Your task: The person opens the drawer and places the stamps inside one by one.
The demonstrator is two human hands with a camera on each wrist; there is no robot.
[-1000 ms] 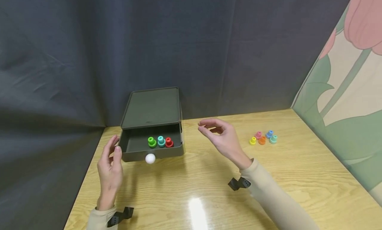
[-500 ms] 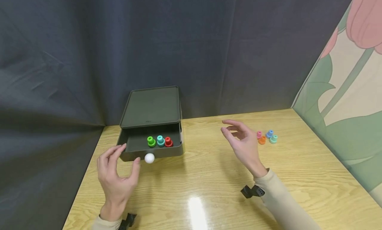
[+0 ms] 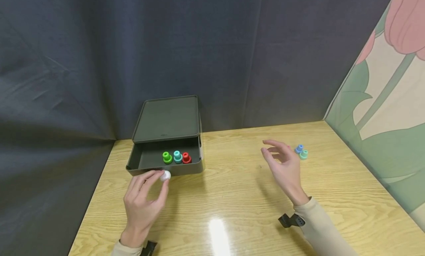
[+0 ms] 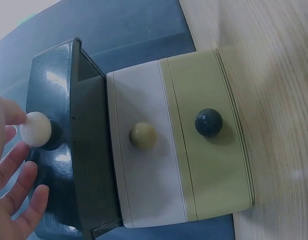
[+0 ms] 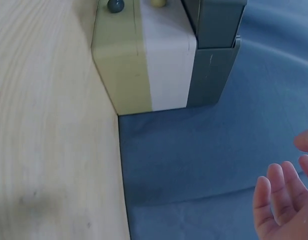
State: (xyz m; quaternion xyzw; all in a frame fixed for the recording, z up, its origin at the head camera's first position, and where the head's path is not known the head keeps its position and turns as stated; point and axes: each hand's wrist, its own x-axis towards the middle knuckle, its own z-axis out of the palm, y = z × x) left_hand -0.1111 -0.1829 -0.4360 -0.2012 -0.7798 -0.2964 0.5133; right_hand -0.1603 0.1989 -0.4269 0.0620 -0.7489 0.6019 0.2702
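Observation:
My left hand (image 3: 142,204) has thumb and fingertips on either side of the round white knob (image 4: 36,129) of the top drawer, pinching it. That dark grey-green drawer (image 3: 182,170) is pulled out from its drawer box (image 3: 167,117). Inside it stand a green stepped peg (image 3: 167,158), a turquoise peg (image 3: 178,157) and a red peg (image 3: 186,158). My right hand (image 3: 283,167) hovers over the right of the table, fingers loosely bent and holding nothing. Just beyond it are a blue peg (image 3: 299,149) and a mint peg (image 3: 303,155); the hand covers others.
The box's lower drawers are white (image 4: 144,175), with a yellowish knob (image 4: 143,136), and yellow-green (image 4: 214,170), with a dark knob (image 4: 209,122). A dark curtain (image 3: 225,64) hangs behind the wooden table (image 3: 239,189). A flower-print panel (image 3: 391,138) borders the right.
My left hand has moved from beside the drawer to its white knob and taken hold. My right hand has moved right, away from the box, now hiding several pegs seen before.

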